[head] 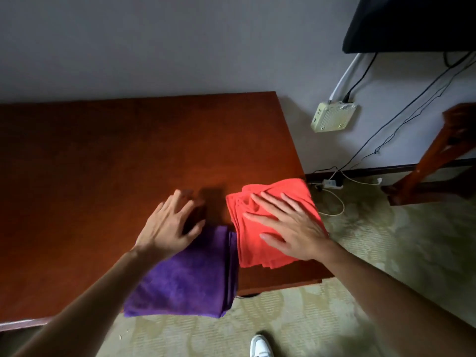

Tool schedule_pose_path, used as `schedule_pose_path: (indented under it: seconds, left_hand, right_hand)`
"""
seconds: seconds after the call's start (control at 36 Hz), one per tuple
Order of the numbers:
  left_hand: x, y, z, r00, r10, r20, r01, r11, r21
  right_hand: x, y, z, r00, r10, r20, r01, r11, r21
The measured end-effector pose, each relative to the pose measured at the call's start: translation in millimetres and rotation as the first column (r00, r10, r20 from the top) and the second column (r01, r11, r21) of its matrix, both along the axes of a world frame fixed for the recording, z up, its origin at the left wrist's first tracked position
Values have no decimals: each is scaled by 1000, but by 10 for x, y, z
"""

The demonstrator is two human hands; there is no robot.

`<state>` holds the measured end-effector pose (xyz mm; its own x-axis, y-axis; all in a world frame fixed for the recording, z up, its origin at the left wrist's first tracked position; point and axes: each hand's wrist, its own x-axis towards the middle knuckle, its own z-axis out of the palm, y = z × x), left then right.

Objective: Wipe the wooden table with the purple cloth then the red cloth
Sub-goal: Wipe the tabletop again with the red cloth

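You have nothing to read here: no text, label, brand, number or sign shows legibly on anything in your head view.

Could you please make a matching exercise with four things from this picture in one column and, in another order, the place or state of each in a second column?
Things
1. purple cloth
2. red cloth
3. left hand
4. white box

Places or states
A. fixed on the wall, cables plugged in
B. lies folded, hanging over the near edge of the wooden table
C. open, fingers spread, above the table
D. lies folded under the flat right hand

Pairs: 1-B, 2-D, 3-C, 4-A
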<state>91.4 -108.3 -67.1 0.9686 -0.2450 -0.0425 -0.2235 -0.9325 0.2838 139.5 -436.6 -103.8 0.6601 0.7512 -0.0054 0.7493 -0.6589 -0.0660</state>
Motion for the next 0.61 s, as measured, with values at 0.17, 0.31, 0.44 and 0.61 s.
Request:
schedule_pose_path:
  seconds: [0.17, 0.31, 0.44, 0.61]
  left_hand:
    - [190, 343, -172, 998, -6, -62, 5, 1000, -14]
    - [275, 718, -281, 998, 58, -31, -61, 994, -86]
    - [313, 895, -333, 997, -64, -43, 63, 997, -39]
    - [348, 909, -390, 998, -64, -19, 63, 997, -51]
  right_hand:
    - [1147, 185, 1, 999, 38, 2, -38, 997, -61]
    - [2142, 429, 38, 1000, 1, -10, -2, 998, -66]
    - [3039, 650, 74, 999, -23, -37, 20, 997, -75]
    - [3632, 861, 90, 995, -89, -51, 87, 995, -48]
